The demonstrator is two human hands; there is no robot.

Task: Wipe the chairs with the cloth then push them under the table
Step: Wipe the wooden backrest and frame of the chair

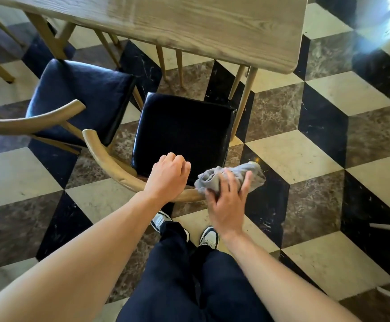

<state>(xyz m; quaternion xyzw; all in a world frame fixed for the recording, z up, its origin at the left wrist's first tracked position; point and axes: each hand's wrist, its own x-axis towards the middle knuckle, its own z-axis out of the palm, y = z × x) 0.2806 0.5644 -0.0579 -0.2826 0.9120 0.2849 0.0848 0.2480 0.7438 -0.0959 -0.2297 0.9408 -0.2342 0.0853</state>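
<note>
The person stands right behind the near chair [182, 131], the one with the glossy black seat, and is in the middle of wiping it. The left hand [166, 175] sits on the curved wooden backrest, fingers [180, 162] curled over the rail to steady it. The right hand [228, 201] presses the bunched grey cloth [231, 175] against the right end of that same rail; its fingers are spread and bent over the cloth, holding it down on the wood.

So the job looks only part done. This chair is pulled out from the bench [189, 26], its front edge just short of the bench's rim, and it has not yet been pushed under. I judge the backrest is being wiped now; whether the seat has already been done I cannot tell, though it does shine.

A second chair [80, 98] with a dark blue cushion stands just to the left, also pulled out and angled. It waits for the cloth or at least a push. More wooden legs show beneath the bench on the far side.
</note>
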